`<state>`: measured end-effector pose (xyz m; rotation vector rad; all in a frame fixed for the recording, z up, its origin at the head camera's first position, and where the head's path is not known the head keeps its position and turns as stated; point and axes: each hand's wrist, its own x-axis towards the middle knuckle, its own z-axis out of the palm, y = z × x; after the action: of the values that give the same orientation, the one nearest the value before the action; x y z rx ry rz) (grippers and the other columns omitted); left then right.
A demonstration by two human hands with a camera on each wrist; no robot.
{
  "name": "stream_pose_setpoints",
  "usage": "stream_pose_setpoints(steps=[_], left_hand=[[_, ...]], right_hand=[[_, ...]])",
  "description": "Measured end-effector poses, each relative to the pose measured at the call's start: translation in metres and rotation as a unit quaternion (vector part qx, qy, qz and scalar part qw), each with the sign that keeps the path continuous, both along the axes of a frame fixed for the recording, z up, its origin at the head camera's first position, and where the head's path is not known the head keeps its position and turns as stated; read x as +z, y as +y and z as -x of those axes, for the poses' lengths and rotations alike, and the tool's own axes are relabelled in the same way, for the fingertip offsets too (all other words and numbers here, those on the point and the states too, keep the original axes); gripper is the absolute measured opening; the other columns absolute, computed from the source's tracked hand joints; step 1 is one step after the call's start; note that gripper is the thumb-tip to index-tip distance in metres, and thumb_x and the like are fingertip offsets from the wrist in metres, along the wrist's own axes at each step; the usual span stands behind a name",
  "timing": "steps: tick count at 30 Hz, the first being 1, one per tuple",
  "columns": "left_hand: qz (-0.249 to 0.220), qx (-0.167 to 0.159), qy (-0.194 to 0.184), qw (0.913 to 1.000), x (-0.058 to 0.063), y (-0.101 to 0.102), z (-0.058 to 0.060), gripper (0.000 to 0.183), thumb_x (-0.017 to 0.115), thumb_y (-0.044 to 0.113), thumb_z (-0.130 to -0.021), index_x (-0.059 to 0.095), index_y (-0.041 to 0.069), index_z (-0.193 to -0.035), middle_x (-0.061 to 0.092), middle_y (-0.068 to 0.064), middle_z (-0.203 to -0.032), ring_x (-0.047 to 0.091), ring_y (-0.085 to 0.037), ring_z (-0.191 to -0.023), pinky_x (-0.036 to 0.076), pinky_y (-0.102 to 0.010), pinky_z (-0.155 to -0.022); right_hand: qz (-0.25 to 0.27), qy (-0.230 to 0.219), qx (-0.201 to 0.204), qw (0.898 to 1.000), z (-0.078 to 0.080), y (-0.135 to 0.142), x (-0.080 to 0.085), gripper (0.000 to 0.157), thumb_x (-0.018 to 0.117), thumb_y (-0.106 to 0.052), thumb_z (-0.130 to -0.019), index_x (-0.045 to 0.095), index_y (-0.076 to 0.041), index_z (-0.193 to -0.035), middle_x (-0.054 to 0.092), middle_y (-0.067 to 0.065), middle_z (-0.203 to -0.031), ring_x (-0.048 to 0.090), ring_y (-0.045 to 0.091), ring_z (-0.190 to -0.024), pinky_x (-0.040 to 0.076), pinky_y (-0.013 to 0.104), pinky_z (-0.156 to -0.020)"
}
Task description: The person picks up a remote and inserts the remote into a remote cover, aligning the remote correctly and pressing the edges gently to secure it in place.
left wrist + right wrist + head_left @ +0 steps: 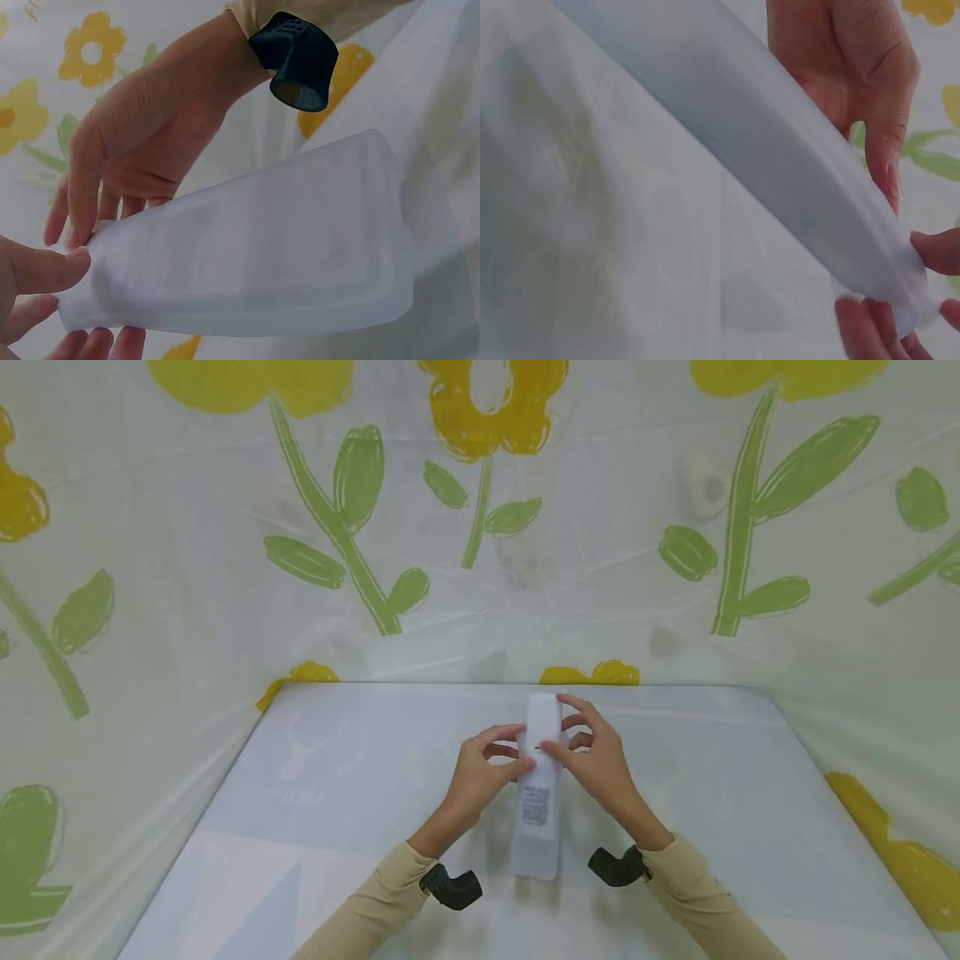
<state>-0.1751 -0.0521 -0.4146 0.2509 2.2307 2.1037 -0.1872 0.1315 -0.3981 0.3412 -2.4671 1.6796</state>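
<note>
A long white frosted plastic case (536, 847) stands out from the tabletop between both hands in the head view, with a block of small grey print on its face. My left hand (480, 768) pinches its left side, thumb on the front and fingers behind. Opposite, my right hand (600, 760) grips the upper part, its thumb on the face near a small dark mark. In the left wrist view the case (247, 240) shows its broad, rounded end pointing right. The right wrist view has the case (765, 135) running diagonally, with fingers (866, 326) around its narrow end.
A pale table (337, 802) lies under the hands. Behind it hangs a white cloth (585, 552) with yellow flowers and green leaves. Dark curved mounts (453, 888) sit on both wrists below the beige sleeves (375, 902).
</note>
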Motion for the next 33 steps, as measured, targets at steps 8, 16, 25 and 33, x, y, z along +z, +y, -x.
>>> stream_pose_setpoints(steps=[8,16,25,33], left_hand=[[0.028,-0.006,0.006,0.9996,0.028,0.001,-0.014,0.050,0.073,0.007,-0.082,0.056,0.003,-0.129,0.054,-0.015,-0.127,0.054,-0.036,-0.107,0.055,-0.035,-0.079],[0.016,-0.010,-0.006,0.9998,0.017,0.001,-0.006,0.055,0.074,0.010,-0.082,0.054,0.005,-0.133,0.052,-0.014,-0.128,0.053,-0.035,-0.110,0.054,-0.039,-0.081],[0.000,-0.019,-0.019,0.9996,0.001,0.001,0.001,0.061,0.076,0.029,-0.080,0.052,0.016,-0.135,0.057,-0.005,-0.121,0.057,-0.024,-0.108,0.053,-0.041,-0.085],[-0.049,-0.025,-0.049,0.9973,0.002,0.001,0.002,0.063,0.078,0.026,-0.079,0.052,0.017,-0.135,0.057,-0.007,-0.121,0.059,-0.024,-0.109,0.051,-0.041,-0.089]], right_hand=[[0.032,-0.002,0.020,0.999,-0.003,0.002,0.004,0.066,0.074,-0.009,-0.082,0.043,-0.018,-0.141,0.052,0.014,-0.105,0.059,0.024,-0.067,0.057,0.029,-0.061],[0.068,0.003,0.038,0.997,-0.011,-0.002,0.020,0.067,0.067,0.003,-0.084,0.038,-0.009,-0.143,0.048,0.022,-0.119,0.059,0.032,-0.076,0.057,0.028,-0.065],[0.087,0.014,0.063,0.994,-0.024,-0.009,0.037,0.065,0.053,0.018,-0.084,0.034,-0.001,-0.143,0.042,0.027,-0.131,0.057,0.041,-0.084,0.056,0.026,-0.073],[0.097,0.049,0.064,0.992,-0.022,-0.009,0.032,0.066,0.057,0.019,-0.080,0.038,-0.002,-0.140,0.043,0.028,-0.130,0.059,0.041,-0.082,0.055,0.023,-0.073]])
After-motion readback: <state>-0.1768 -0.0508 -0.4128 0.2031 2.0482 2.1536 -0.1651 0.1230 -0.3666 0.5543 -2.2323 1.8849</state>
